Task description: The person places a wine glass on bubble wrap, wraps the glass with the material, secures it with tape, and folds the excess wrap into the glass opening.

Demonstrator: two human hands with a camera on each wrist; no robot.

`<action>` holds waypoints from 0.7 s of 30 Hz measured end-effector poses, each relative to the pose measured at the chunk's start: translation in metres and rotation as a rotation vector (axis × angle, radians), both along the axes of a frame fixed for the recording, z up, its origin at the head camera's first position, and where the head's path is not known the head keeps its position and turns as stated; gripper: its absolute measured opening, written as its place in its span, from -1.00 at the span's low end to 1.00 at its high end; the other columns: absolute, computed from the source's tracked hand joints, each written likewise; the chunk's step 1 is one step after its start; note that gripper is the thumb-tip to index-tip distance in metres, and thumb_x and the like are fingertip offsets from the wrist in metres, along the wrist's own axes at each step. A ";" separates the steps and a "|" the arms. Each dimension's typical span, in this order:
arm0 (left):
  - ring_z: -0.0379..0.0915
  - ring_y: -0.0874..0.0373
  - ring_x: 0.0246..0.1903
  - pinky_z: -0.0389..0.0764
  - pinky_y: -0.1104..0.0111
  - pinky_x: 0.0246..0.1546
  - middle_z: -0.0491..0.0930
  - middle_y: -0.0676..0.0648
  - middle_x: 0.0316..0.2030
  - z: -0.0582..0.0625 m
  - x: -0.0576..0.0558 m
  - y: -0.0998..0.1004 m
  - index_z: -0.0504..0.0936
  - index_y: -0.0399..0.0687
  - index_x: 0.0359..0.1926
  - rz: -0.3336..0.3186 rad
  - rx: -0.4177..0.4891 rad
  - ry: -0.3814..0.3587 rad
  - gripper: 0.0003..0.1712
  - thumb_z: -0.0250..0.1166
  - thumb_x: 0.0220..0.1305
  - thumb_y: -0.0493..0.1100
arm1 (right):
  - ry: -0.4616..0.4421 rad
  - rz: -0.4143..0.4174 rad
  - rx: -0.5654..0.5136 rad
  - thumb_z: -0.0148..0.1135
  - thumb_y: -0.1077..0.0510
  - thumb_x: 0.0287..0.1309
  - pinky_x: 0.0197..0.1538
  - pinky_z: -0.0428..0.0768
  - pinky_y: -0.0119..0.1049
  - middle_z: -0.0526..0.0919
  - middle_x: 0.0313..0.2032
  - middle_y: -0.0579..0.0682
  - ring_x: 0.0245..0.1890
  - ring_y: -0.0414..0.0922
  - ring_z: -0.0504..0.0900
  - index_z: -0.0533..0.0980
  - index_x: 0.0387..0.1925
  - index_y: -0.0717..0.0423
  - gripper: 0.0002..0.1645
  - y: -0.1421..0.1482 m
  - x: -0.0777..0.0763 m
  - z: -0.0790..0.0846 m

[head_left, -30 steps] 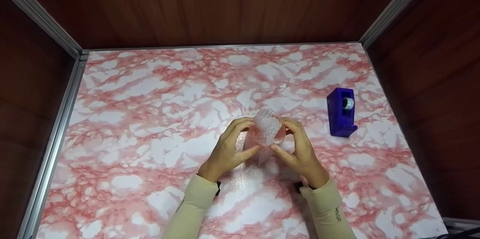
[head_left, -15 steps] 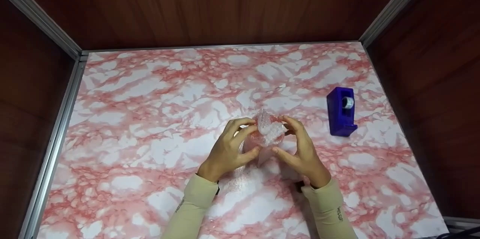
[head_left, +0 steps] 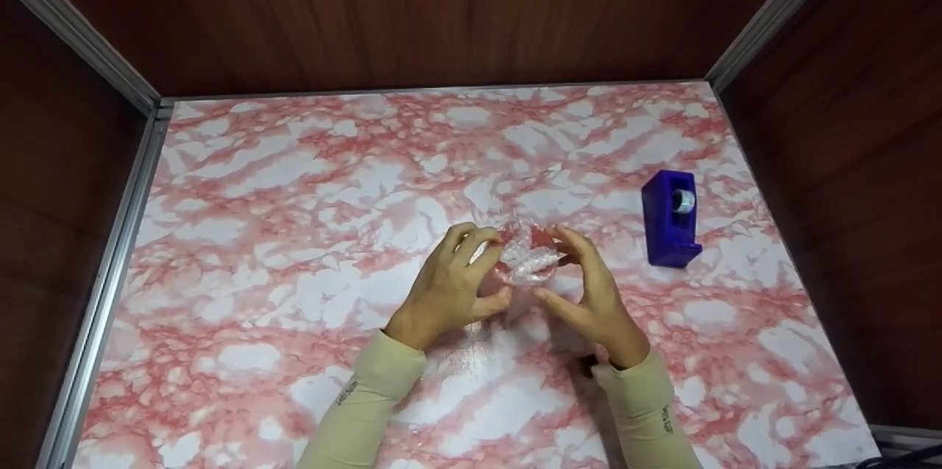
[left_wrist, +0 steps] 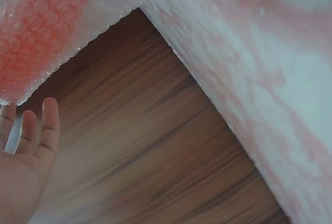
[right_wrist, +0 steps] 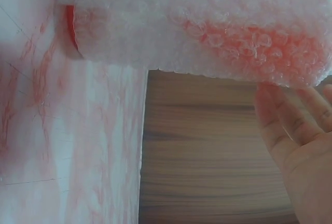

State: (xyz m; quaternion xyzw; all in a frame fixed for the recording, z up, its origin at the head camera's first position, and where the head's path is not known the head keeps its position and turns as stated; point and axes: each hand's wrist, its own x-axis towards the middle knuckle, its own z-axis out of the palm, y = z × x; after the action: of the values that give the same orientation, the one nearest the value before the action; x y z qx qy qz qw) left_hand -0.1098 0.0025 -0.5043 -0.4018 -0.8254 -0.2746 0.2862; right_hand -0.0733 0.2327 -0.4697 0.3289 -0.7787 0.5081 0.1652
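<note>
A red object (right_wrist: pixel 244 42) is wrapped in clear bubble wrap (head_left: pixel 533 264) and stands on the table between both hands. Crumpled wrap lies over its top, with red showing through. My left hand (head_left: pixel 445 285) holds the left side of the wrap with bent fingers, its thumb at the near side. On the opposite side, my right hand (head_left: pixel 600 300) curves its fingers and thumb around the bundle. Bubbles over red show in the left wrist view, above the left hand's fingers (left_wrist: pixel 50 120). What the red object is stays hidden under the wrap.
A purple tape dispenser (head_left: pixel 668 222) with a roll of clear tape stands to the right of the hands. Dark wood panels (head_left: pixel 441 12) with metal rails enclose the red-and-white marbled tabletop (head_left: pixel 257 270). A dark cable (head_left: pixel 898 458) lies at the lower right corner.
The loose wrap on top has gone from a raised bulge to flatter folds, baring more red. My left hand's fingers have bent more and shifted slightly; the right hand has hardly moved.
</note>
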 end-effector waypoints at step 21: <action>0.37 -0.01 0.11 0.45 0.33 0.13 0.44 -0.15 0.10 -0.011 0.002 0.004 0.59 -0.23 -0.07 -0.153 0.242 -0.169 -0.60 0.41 0.08 -0.16 | 0.565 -0.295 0.184 0.35 -0.01 0.22 0.01 0.43 0.07 0.67 -0.08 0.23 -0.12 0.26 0.53 0.68 -0.07 0.24 -0.58 -0.011 0.012 -0.008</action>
State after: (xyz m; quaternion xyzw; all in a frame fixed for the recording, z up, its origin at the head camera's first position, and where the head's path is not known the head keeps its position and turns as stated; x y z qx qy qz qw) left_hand -0.1073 0.0063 -0.5156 -0.4013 -0.7745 -0.4259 0.2402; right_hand -0.0613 0.2218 -0.4782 0.3538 -0.7839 0.2950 0.4163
